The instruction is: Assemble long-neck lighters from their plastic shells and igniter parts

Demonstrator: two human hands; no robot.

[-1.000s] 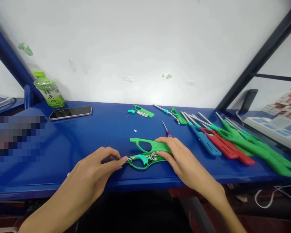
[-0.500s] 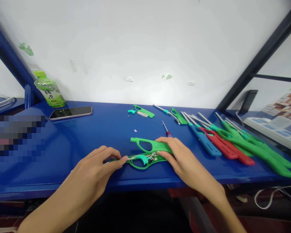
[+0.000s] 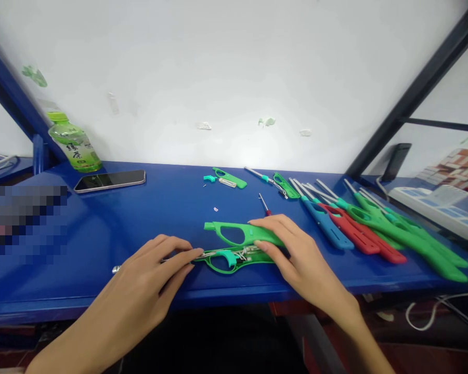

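Note:
An opened long-nosed lighter lies near the table's front edge. Its lower green shell [image 3: 239, 269] holds a teal trigger [image 3: 226, 256] and thin wires. My left hand [image 3: 156, 270] pinches the metal rod just left of the trigger; the rod's silver tip [image 3: 116, 269] shows beyond the hand. My right hand [image 3: 288, 244] is closed around the loose green casing half [image 3: 222, 234], which sits just behind the lower shell, tilted. The thumb presses at the casing's lower edge. My right palm hides the handle ends. Behind that hand rests a screwdriver [image 3: 263, 203] with a red handle.
Several blue, red and green lighters [image 3: 359, 228] lie at the right. Farther back are a small green casing with loose parts [image 3: 234, 179] and a metal rod with wires [image 3: 257, 173]. A phone [image 3: 111, 180] and green tea bottle [image 3: 76, 145] stand left. White wall behind.
My left fingers have shifted slightly on the rod, and its silver tip now shows at the left. The casing half in my right hand has moved a little left and lies flatter.

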